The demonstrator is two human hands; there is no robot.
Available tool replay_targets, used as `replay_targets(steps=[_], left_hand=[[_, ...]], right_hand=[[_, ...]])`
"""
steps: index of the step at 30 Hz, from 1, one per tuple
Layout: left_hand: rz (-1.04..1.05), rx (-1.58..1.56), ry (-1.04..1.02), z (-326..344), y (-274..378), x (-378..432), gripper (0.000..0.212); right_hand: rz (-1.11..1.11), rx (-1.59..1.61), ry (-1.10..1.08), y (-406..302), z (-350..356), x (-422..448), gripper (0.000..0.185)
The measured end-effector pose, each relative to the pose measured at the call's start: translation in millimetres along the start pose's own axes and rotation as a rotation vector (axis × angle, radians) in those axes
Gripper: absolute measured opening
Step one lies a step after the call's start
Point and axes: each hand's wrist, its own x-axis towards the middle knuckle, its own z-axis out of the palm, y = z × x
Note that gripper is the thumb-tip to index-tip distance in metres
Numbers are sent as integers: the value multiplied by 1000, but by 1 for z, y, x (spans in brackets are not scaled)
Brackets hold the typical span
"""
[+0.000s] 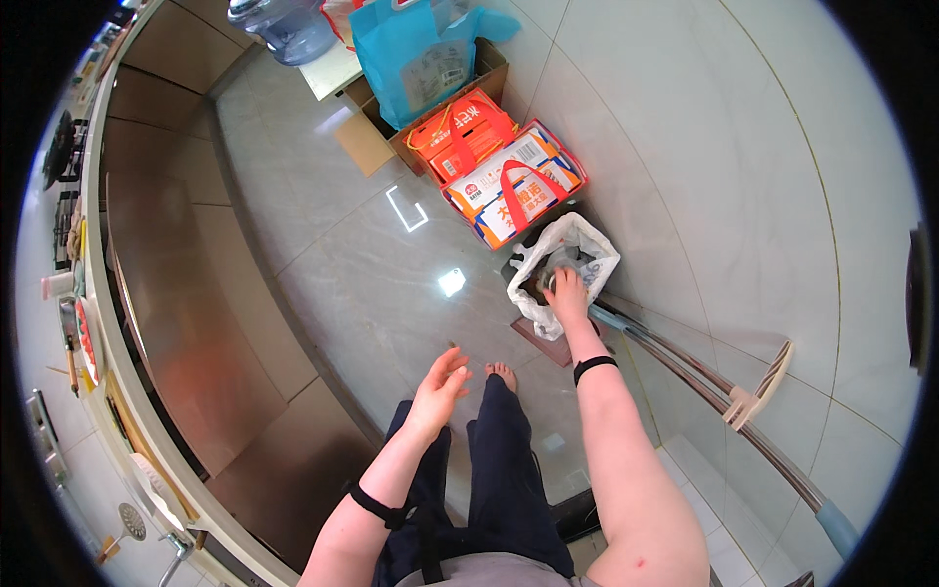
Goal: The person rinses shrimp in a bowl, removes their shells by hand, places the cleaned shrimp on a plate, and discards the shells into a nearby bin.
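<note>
My right hand (566, 293) reaches down into the opening of a trash bin lined with a white plastic bag (601, 246). Its fingers are at some dark and greyish refuse inside, and whether they grip anything is hidden. My left hand (441, 387) hangs over the floor in front of my legs, fingers apart and holding nothing. A black band circles each forearm. Right behind the bin stands a white, orange and blue carton (506, 194) with red carrying straps.
An orange box (447, 147), a cardboard box (490, 67) holding a blue bag (414, 51) and a water jug (290, 29) stand farther back. A metal-handled mop (686, 367) leans right of the bin. Brown cabinets under a counter (158, 418) line the left side.
</note>
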Motion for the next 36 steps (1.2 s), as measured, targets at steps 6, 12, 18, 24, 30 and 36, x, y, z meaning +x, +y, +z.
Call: replay_targets(steps=[6,12,18,24,30,36], left_hand=[[-55,14,-38,-7,-1,-9,48],[-37,-26,-4,-16,-3,-35,47],[-8,-44,-36,-17,1,-58,45],[-20,-38,-4,-36,-21,-40,42],[-75,-11,49,-52,-46,-10,42],[-115,11,51,-50,-54,-15,41]], right_hand=[[-144,-89,-62,23,-6,1,45],[-281,-164,212,-22,-48,-23,40],[49,103,-76,0,-34,-25,24],[63,-106,-455,1,16,11,28],[-11,-433,-506,11,68,33,28],[296,562,-496,39,48,38,26]])
